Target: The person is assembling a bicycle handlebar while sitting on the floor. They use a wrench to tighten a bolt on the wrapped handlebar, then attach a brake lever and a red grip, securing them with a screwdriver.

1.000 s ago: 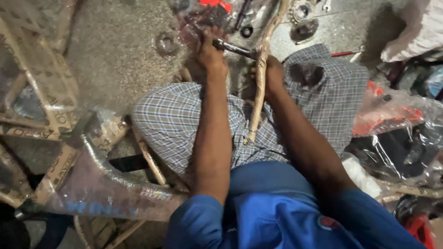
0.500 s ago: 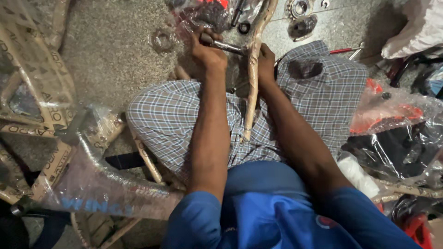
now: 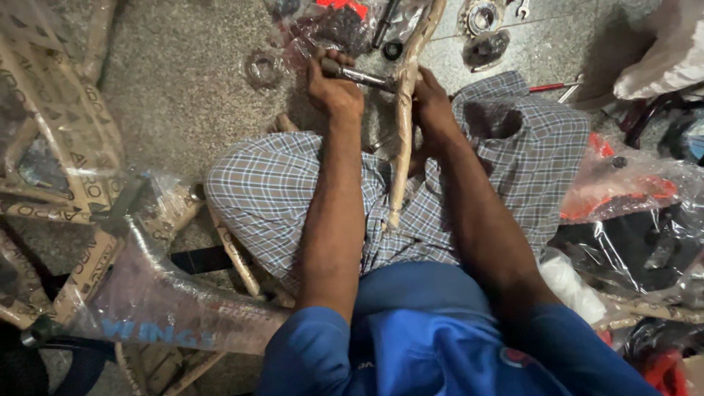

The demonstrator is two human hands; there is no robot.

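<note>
I sit on the floor with a long paper-wrapped bar (image 3: 402, 139) standing between my knees. My left hand (image 3: 334, 88) is closed around a grey metal tool handle (image 3: 359, 75) that reaches across to the bar near its upper end. My right hand (image 3: 434, 110) grips the wrapped bar itself from the right side. Both forearms stretch forward over my checked cloth (image 3: 271, 198).
A bicycle frame wrapped in paper and clear plastic (image 3: 132, 293) lies at the left. Gears and small metal parts (image 3: 480, 29) lie on the stone floor ahead. Plastic-bagged red and black parts (image 3: 631, 198) crowd the right side. A round ring in plastic (image 3: 264, 67) lies at upper left.
My left hand has swung the tool handle slightly, and both hands sit a little lower and nearer in view. The right hand keeps its grip on the bar.
</note>
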